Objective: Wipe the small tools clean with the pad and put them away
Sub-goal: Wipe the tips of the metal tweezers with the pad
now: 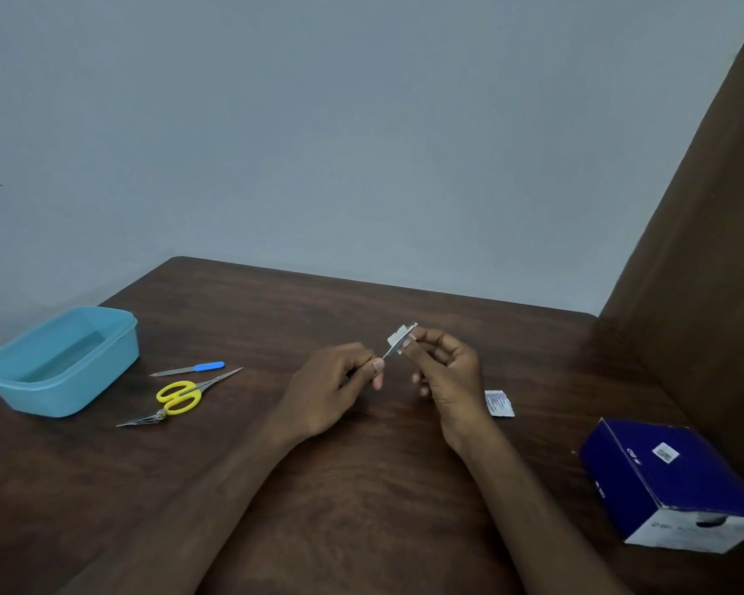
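Note:
My left hand pinches the near end of a thin metal tool held above the table. My right hand pinches a small white pad folded around the tool's far end. On the table to the left lie a nail file with a blue handle, yellow-handled scissors and a small pointed metal tool. A light blue plastic box stands open at the far left.
A torn white pad wrapper lies right of my right hand. A dark blue cardboard box sits at the right, beside a brown wooden panel. The brown table ends at a grey wall.

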Available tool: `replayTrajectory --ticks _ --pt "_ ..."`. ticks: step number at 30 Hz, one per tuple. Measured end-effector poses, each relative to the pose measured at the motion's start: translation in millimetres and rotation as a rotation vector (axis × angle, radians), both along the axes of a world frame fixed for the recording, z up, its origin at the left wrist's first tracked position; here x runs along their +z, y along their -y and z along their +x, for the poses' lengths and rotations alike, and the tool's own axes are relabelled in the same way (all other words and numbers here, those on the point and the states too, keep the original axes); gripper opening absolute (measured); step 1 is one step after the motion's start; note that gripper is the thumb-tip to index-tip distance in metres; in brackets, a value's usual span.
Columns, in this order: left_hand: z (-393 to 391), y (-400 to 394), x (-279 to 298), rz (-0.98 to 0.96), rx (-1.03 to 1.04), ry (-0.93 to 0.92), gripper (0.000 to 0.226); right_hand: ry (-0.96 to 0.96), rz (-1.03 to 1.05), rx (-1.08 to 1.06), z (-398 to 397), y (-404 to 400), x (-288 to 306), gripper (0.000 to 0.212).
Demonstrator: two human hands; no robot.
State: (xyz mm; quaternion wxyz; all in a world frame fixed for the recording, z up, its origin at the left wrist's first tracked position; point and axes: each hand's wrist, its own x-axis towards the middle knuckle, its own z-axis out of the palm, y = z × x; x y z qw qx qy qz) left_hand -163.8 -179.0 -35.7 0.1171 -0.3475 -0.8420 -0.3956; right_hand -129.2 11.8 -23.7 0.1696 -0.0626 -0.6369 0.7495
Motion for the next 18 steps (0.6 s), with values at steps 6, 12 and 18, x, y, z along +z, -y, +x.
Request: replayTrajectory --ticks 6,12,18 --pt "1.8 -0.2 1.5 0.02 0.019 0.012 0.035 0.003 0.071 0.038 2.8 1.3 -0.8 0.007" --pt "4.5 -0.1 2.6 0.029 0.021 0.035 0.036 0.019 0.021 0.074 2.1 -1.8 -1.1 0.011" --pt "2.8 0.3 0.7 0.056 0.049 0.038 0.037 0.031 0.2 0.137 3.3 -1.8 -4.6 0.005"
